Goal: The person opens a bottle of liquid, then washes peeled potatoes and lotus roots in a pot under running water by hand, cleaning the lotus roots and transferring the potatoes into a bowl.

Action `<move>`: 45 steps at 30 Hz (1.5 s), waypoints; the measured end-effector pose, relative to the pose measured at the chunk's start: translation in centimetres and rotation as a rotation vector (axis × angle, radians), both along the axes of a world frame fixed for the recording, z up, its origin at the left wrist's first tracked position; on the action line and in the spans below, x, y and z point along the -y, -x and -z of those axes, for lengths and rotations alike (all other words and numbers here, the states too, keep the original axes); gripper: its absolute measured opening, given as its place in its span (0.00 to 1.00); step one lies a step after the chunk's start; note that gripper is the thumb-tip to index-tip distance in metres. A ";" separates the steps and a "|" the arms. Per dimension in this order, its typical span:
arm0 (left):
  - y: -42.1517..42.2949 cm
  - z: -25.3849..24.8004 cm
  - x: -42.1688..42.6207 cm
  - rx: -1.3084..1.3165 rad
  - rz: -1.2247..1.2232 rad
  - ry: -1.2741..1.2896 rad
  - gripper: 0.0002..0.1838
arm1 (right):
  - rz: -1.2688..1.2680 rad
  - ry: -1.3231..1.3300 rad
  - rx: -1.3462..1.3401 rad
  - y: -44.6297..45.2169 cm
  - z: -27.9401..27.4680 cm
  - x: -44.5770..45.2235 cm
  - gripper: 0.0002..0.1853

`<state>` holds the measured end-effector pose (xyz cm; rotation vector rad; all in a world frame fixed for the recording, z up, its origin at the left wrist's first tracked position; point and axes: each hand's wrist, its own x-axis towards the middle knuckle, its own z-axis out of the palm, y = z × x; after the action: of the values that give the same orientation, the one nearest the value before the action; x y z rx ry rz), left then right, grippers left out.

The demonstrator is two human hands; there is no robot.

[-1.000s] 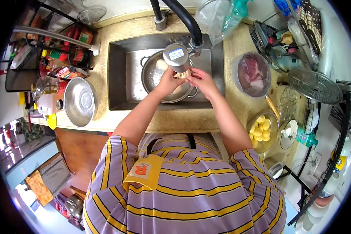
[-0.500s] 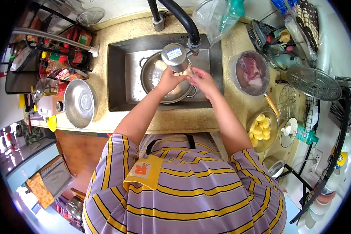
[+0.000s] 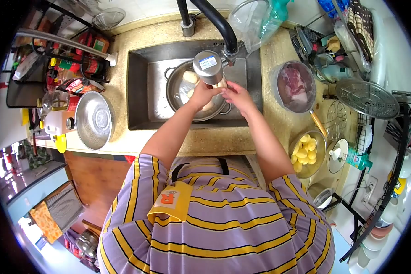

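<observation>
Left hand [image 3: 202,96] and right hand [image 3: 239,99] — both clamped on one pale piece [image 3: 221,84].

Bright light glares at lower left; edges bend into black.

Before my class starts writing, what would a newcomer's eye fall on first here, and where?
Most likely the purple shirt with yellow stripes, filling the bottom middle. Next, above it, the left hand and right hand meet at a pale piece below a metal cylinder, over a pan in the sink. On the counter at right, red meat in a pot and yellow pieces in a bowl stand out.
</observation>
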<state>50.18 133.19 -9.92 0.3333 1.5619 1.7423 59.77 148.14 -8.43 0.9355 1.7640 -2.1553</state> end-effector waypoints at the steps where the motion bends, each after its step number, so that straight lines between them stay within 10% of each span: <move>1: -0.1 0.2 0.0 0.015 -0.005 0.005 0.27 | 0.004 -0.001 0.008 0.0 0.1 0.0 0.25; 45: -0.6 0.8 1.4 0.213 -0.060 -0.032 0.35 | -0.020 0.030 0.000 -0.2 0.0 1.1 0.27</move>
<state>50.82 131.79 -10.71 0.1128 1.4049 1.7877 59.95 147.06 -8.39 0.9070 1.7291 -2.1625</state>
